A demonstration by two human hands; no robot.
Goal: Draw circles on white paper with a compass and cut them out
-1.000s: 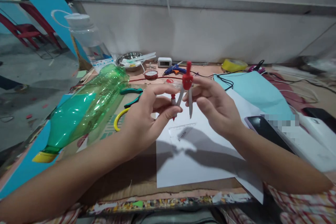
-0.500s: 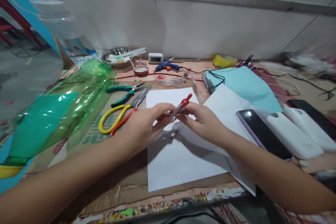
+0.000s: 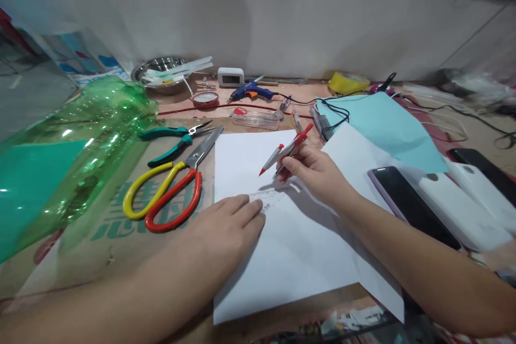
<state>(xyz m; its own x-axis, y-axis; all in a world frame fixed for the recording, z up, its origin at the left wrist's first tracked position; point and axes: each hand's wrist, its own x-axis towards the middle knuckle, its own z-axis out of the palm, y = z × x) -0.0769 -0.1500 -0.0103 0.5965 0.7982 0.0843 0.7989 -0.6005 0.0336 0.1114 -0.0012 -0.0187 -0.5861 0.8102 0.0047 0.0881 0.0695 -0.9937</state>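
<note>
My right hand (image 3: 316, 172) is closed on a red and silver drawing compass (image 3: 299, 140), holding it tilted over a white sheet of paper (image 3: 282, 269). Its legs point down and left, a little apart, one of them looking like a small red-tipped pencil. Whether a tip touches the sheet I cannot tell. Lying flat on the left part of the paper is my left hand (image 3: 229, 231), fingers stretched out and holding nothing. Small dark marks (image 3: 266, 205) show on the sheet just beyond those fingertips.
Scissors (image 3: 192, 196) with yellow and red handles and green-handled pliers (image 3: 183, 141) lie left on cardboard. A green plastic bottle (image 3: 100, 172) fills the far left. Behind are a blue glue gun (image 3: 252, 90), metal bowl (image 3: 169, 86) and yellow tape (image 3: 349, 82). Phones (image 3: 411, 204) lie right.
Both hands were together at the compass above the paper. My left hand has let go and come down flat on the sheet; the right keeps the compass, its legs now lower and apart.
</note>
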